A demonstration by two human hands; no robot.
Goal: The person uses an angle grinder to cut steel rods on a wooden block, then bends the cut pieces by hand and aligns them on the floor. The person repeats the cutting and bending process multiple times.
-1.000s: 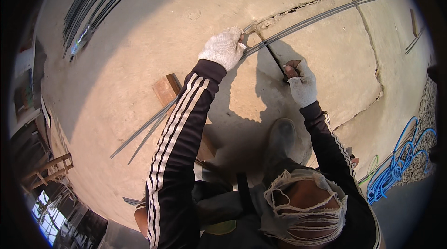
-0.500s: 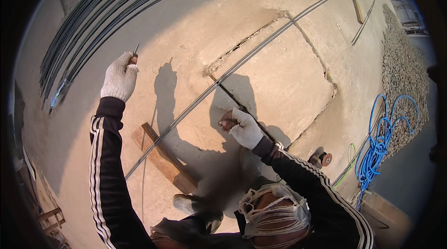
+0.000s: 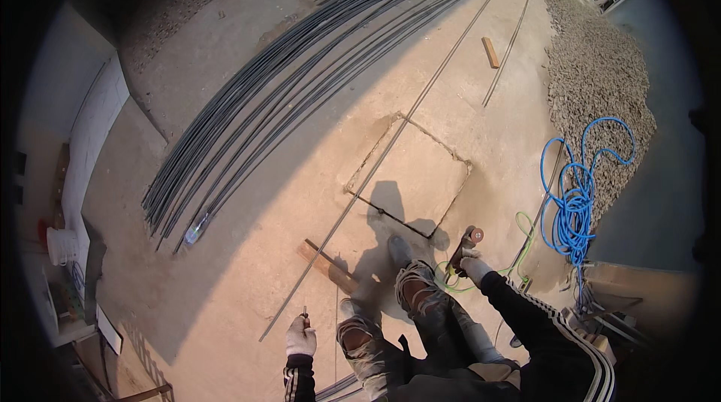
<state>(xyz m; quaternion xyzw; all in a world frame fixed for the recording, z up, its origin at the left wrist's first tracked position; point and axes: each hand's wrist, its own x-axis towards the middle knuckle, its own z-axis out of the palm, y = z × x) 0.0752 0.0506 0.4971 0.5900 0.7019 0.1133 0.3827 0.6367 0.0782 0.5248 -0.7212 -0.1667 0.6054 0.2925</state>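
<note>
My left hand, in a pale knitted glove, is closed around a short dark metal rod, whose tip sticks up past the fingers. It is low in the view, left of my legs. My right hand, gloved too, is closed on an angle grinder with a reddish-brown disc, beside my right foot. The palm and part of the tool's body are hidden. A long steel rebar lies across the floor between the hands, its near end resting over a wooden block.
A large bundle of rebars curves along the left. Cracked lines outline a square slab ahead. At right are a tangled blue hose, a green cord and a gravel heap. A small wooden piece lies farther off.
My view has risen and widened, showing my legs. My left hand has dropped toward the lower edge, still holding the short rod. My right hand has moved right, onto the grinder.
</note>
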